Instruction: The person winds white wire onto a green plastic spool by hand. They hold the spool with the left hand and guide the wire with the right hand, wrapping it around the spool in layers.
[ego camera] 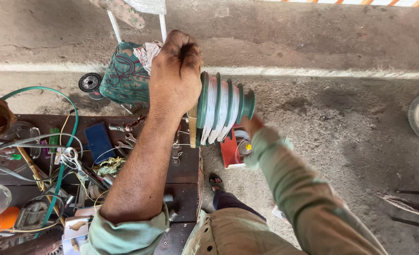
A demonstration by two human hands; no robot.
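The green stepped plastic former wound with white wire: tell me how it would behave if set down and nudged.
The green stepped plastic former is round in section, so on its side it would probably roll, curving toward its narrow end. Its white wire windings likely make it heavyish. The left hand grips one end, the right hand the other, suggesting rigidity.

A green stepped winding former (223, 109), its grooves filled with white wire, is held up sideways above the ground.

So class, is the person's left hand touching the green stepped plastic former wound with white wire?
Touching. The head view shows the left hand closed in a fist against the wide end of the green stepped plastic former, with no gap between them.
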